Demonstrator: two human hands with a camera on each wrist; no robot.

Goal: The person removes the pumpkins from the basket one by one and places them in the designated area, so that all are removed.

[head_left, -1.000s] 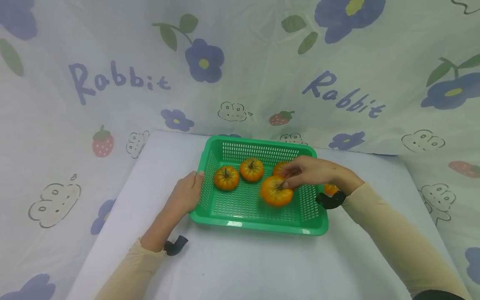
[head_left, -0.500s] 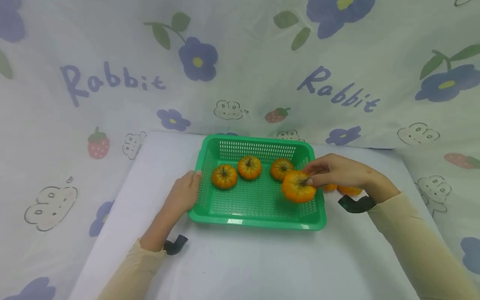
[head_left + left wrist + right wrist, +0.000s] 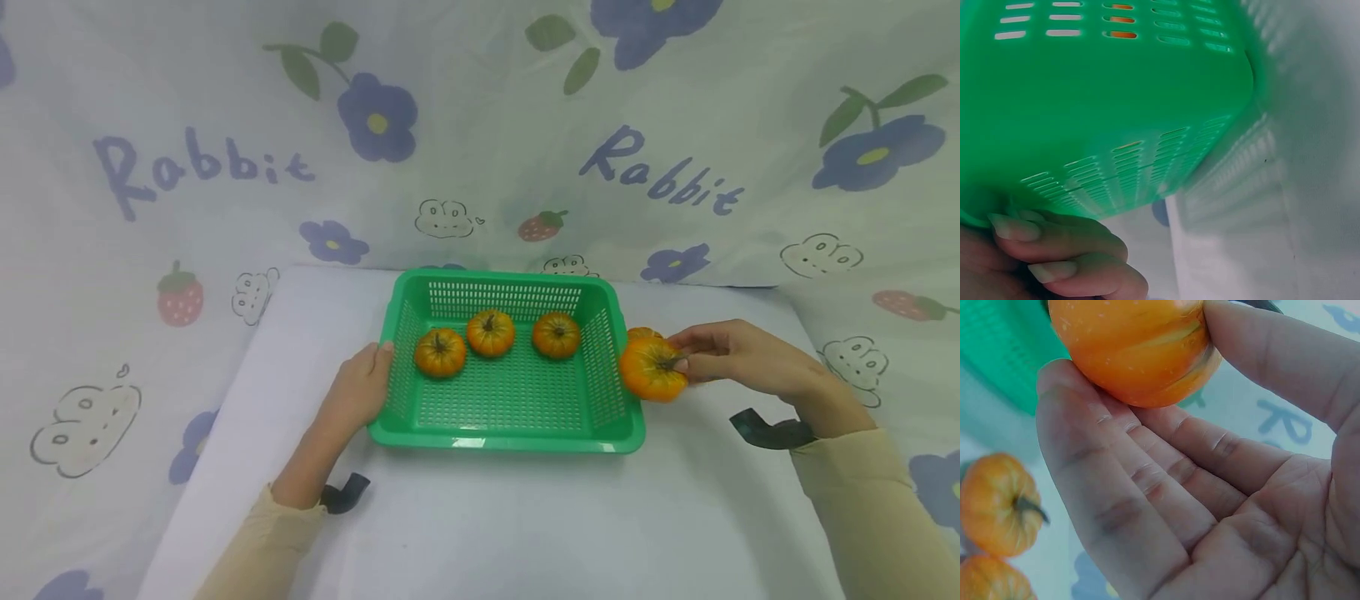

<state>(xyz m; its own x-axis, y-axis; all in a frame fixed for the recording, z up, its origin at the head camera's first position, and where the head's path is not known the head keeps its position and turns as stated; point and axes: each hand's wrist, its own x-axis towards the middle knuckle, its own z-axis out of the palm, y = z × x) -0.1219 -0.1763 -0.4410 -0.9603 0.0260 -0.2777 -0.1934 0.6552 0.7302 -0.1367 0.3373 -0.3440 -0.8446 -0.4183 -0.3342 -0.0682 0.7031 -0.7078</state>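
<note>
A green slotted basket point(image 3: 480, 442) sits on the white table with three small orange pumpkins inside: one at the left point(image 3: 439, 352), one in the middle point(image 3: 491, 332), one at the right point(image 3: 556, 334). My left hand point(image 3: 362, 385) grips the basket's left rim, its fingers point(image 3: 1066, 253) against the outer wall point(image 3: 1104, 94). My right hand point(image 3: 686, 360) pinches a fourth pumpkin point(image 3: 651, 369) just outside the basket's right wall. In the right wrist view that pumpkin point(image 3: 1135, 350) sits between thumb and fingers point(image 3: 1147, 481).
Another pumpkin point(image 3: 642, 334) lies on the table behind the held one; the right wrist view shows two loose pumpkins, one point(image 3: 997, 503) above the other point(image 3: 985, 581). A flower-printed cloth point(image 3: 225, 167) hangs behind and around the table. Bare table surface point(image 3: 525, 525) lies in front.
My right hand has carried the pumpkin from inside the basket rightward over its right wall to just outside. The left hand has stayed on the rim.
</note>
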